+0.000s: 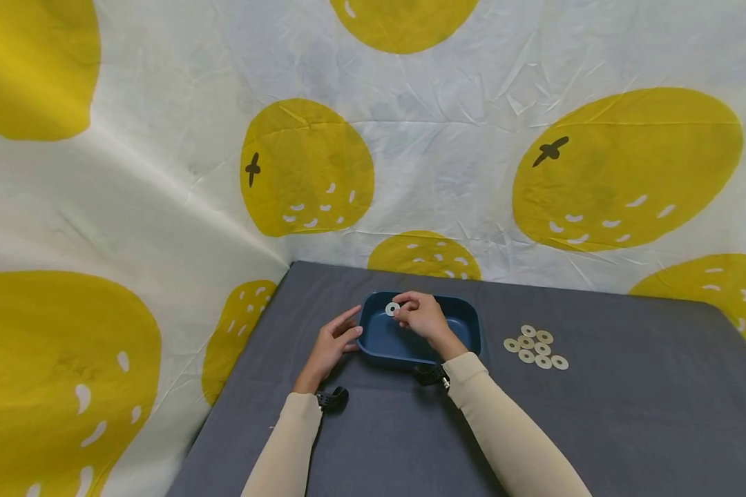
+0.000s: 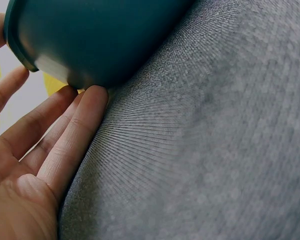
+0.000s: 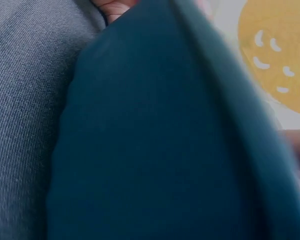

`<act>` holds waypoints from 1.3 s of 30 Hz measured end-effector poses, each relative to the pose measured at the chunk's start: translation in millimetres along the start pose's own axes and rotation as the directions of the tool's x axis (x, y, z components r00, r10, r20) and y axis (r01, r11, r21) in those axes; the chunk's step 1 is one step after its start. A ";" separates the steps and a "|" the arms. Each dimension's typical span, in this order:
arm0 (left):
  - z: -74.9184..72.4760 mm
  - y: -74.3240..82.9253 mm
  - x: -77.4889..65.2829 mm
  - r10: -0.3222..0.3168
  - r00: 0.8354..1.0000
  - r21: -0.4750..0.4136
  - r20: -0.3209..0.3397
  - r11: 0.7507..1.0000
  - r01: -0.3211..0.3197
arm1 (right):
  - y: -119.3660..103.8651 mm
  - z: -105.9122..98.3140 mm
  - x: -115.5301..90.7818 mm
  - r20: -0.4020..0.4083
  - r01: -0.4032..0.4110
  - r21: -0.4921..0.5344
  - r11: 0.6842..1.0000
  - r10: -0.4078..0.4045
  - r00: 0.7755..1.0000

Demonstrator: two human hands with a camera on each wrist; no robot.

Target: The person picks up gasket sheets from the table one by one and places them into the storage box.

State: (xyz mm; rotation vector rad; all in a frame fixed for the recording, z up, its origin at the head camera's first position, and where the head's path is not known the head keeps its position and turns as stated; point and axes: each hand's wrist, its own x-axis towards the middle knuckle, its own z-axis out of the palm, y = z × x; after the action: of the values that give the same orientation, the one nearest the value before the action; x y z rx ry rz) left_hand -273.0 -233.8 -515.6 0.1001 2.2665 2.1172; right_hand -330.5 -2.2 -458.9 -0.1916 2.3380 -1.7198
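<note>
A dark blue rectangular tray (image 1: 385, 357) stands on the grey cloth. My right hand (image 1: 424, 319) reaches over it and pinches a pale flat washer (image 1: 388, 304) between thumb and fingertips, above the left part of the tray. At the tray's left end, my left hand (image 1: 331, 347) has its fingers spread. The left wrist view shows those fingers (image 2: 72, 135) fairly straight, with their tips against the tray's outer wall (image 2: 90, 45). In the right wrist view the tray's side (image 3: 140, 130) hides most of the right hand.
Several pale flat washers (image 1: 541, 349) lie in a loose group on the grey-covered table (image 1: 646, 400), right of the tray. A white curtain with yellow fruit prints (image 1: 441, 172) hangs behind the table and along its left side.
</note>
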 end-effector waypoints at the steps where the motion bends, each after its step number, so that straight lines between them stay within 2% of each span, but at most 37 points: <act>1: 0.1 0.0 0.3 0.001 1.000 0.000 0.002 1.000 -0.001 | 0.6 1.2 0.7 0.000 -0.005 -0.010 1.000 0.005 1.000; 13: -3.0 -1.9 2.7 0.007 1.000 -0.026 0.003 1.000 -0.006 | 9.7 9.4 9.2 0.003 -0.018 -0.147 0.989 0.019 1.000; 17: -3.5 -2.2 2.3 0.003 1.000 -0.028 0.006 1.000 -0.003 | 11.1 11.0 7.2 -0.006 -0.034 -0.261 0.965 0.034 0.999; 20: -3.6 -2.3 2.5 0.000 1.000 -0.021 0.007 1.000 0.001 | 11.8 12.2 6.1 -0.015 -0.040 -0.357 0.933 0.037 0.999; 24: -3.7 -2.1 3.1 0.001 1.000 -0.009 0.011 1.000 -0.001 | 12.7 13.7 6.4 -0.034 -0.062 -0.419 0.906 0.053 0.998; 28: -3.1 -1.6 2.9 0.005 1.000 0.006 0.011 1.000 -0.005 | 14.1 14.4 8.0 -0.038 -0.073 -0.423 0.903 0.063 0.997; 33: -1.2 -0.3 1.9 0.009 1.000 0.005 0.016 1.000 -0.009 | 16.9 15.0 9.7 -0.003 -0.031 -0.409 0.912 0.033 0.999; 39: -0.7 -2.5 0.2 0.006 1.000 -0.002 0.011 1.000 -0.006 | 18.8 14.7 7.4 0.018 0.043 -0.330 0.943 -0.040 0.999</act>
State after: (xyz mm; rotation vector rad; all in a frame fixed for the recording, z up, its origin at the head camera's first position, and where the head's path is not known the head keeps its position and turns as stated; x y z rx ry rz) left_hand -273.3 -234.7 -518.1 0.1182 2.2610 2.1164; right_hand -333.1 -11.9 -481.7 -0.3083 2.6178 -1.3249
